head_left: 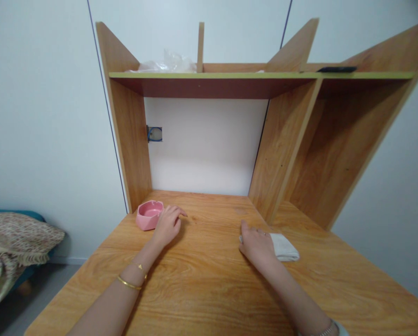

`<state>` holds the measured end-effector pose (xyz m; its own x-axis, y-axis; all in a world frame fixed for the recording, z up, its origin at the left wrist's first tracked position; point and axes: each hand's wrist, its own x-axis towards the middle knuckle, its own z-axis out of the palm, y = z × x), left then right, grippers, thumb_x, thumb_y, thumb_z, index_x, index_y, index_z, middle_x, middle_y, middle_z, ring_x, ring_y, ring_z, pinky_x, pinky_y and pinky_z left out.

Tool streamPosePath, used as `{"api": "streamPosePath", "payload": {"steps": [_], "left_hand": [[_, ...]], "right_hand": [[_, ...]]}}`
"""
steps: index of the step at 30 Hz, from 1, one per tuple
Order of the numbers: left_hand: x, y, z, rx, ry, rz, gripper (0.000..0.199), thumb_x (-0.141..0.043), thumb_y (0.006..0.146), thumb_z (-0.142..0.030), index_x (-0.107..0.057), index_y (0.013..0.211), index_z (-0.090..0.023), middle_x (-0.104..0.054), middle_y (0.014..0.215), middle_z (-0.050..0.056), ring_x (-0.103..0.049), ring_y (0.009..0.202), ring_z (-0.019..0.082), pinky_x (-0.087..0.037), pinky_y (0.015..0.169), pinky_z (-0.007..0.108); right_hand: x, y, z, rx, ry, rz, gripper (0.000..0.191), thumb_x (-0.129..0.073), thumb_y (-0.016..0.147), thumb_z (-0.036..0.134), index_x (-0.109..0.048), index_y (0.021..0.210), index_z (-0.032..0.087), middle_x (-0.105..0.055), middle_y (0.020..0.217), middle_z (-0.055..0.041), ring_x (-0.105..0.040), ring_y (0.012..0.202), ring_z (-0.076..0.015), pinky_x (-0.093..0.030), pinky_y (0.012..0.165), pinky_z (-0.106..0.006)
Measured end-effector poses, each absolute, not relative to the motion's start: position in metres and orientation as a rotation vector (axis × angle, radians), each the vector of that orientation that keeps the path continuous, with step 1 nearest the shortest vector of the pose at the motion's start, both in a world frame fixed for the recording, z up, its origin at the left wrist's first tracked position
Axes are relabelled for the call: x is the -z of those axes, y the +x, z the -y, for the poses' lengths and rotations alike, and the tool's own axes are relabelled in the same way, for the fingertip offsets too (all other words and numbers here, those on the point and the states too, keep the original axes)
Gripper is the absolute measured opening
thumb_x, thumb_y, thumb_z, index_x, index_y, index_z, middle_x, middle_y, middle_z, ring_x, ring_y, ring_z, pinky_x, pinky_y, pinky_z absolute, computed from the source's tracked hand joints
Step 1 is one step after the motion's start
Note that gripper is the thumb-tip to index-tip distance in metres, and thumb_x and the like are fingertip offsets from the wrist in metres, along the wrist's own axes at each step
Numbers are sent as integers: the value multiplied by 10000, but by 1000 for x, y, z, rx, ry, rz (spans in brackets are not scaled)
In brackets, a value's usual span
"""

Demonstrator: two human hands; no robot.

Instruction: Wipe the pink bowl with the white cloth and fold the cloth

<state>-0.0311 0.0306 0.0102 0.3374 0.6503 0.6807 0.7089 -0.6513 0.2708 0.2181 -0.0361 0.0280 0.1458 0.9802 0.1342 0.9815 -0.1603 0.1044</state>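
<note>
Has the left hand [168, 221] just below and left of the frame's centre, with fingers loosely bent and nothing visible in their grasp. Overlaps, with that hand, the right edge of a pink bowl [147, 219], upright in the left part of the frame; cannot tell whether touching it. Has the right hand [258, 245] in the lower right of centre, over the left part of a folded white cloth [284, 247], with one digit pointing toward the top of the frame; cannot tell from this angle whether gripping the cloth or merely lying on it.

Wears a gold bangle [129, 283] on the left wrist and a silver-coloured band [327, 330] on the right, at the bottom edge. Works on a wooden desk [201, 284] across the lower frame, below a wooden shelf unit [130, 140]. Includes, further off, a clear plastic bag [175, 63] at upper left of centre, a dark flat object [336, 69] at upper right, and a fringed patterned blanket [16, 238] at lower left.
</note>
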Motion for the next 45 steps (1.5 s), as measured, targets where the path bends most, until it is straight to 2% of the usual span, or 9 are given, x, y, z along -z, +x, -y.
{"api": "streamPosePath", "payload": {"steps": [4, 9, 16, 20, 25, 31, 38, 42, 45], "left_hand": [[-10, -30, -30, 1178, -2515, 1295, 263, -384, 702, -42, -578, 812, -181, -585, 850, 37, -481, 851, 191, -377, 775, 336], [-12, -28, -29, 1143, -2527, 1314, 259, -385, 701, -47, -578, 809, -181, -584, 857, 37, -478, 851, 188, -373, 776, 331], [-12, -28, -28, 1148, -2547, 1322, 259, -376, 705, -49, -577, 806, -177, -587, 850, 38, -480, 852, 186, -373, 782, 331], [-11, -27, -28, 1147, -2551, 1314, 247, -381, 706, -60, -578, 802, -174, -593, 857, 44, -486, 861, 192, -375, 784, 337], [-9, -23, -28, 1180, -2605, 1316, 233, -391, 748, -116, -580, 872, -173, -611, 899, 50, -505, 889, 194, -379, 805, 346], [-3, -19, -30, 1250, -2715, 1478, 194, -422, 786, -221, -581, 879, -162, -632, 932, 64, -549, 899, 178, -405, 811, 300], [5, -13, -31, 1260, -2888, 1604, 203, -452, 776, -295, -583, 845, -156, -640, 822, 46, -573, 776, 158, -424, 713, 256], [8, -14, -33, 1222, -2945, 1624, 200, -470, 731, -238, -546, 888, -140, -607, 747, 22, -543, 688, 138, -419, 642, 239], [1, -19, -30, 1072, -3017, 1609, 306, -482, 677, -180, -502, 980, -149, -600, 769, 6, -541, 683, 135, -416, 631, 234]], "right_hand": [[-25, 218, 34, 316, -2318, 2077, 449, -360, 749, 31, -448, 1187, 74, -621, 952, -211, -584, 893, -287, -366, 717, -371], [-24, 214, 31, 218, -2063, 2240, 503, -382, 708, 16, -434, 1206, 63, -619, 980, -182, -559, 921, -259, -361, 754, -330], [-12, 202, 31, 3, -1531, 2375, 460, -430, 704, 54, -503, 1148, 151, -604, 967, -108, -502, 946, -224, -333, 827, -324], [-7, 197, 32, -284, -1283, 2321, 480, -481, 675, 73, -495, 1133, 212, -624, 890, -35, -519, 899, -183, -330, 848, -324], [-12, 189, 40, -698, -1052, 2272, 482, -543, 655, 107, -478, 1120, 217, -657, 850, 6, -549, 905, -164, -286, 920, -362], [-10, 187, 41, -1185, -880, 2157, 478, -432, 645, 55, -475, 1102, 188, -659, 772, 3, -584, 727, -123, -418, 715, -276], [-12, 188, 41, -1002, -900, 2226, 575, -411, 589, 13, -472, 1133, 188, -664, 719, 27, -575, 749, -129, -314, 887, -360], [-15, 189, 42, -841, -959, 2227, 518, -419, 598, 25, -534, 1072, 200, -647, 695, 26, -547, 780, -147, -306, 877, -357], [-14, 190, 41, -626, -1043, 2202, 406, -460, 640, 73, -580, 999, 222, -614, 747, 8, -515, 814, -165, -336, 822, -335]]}}
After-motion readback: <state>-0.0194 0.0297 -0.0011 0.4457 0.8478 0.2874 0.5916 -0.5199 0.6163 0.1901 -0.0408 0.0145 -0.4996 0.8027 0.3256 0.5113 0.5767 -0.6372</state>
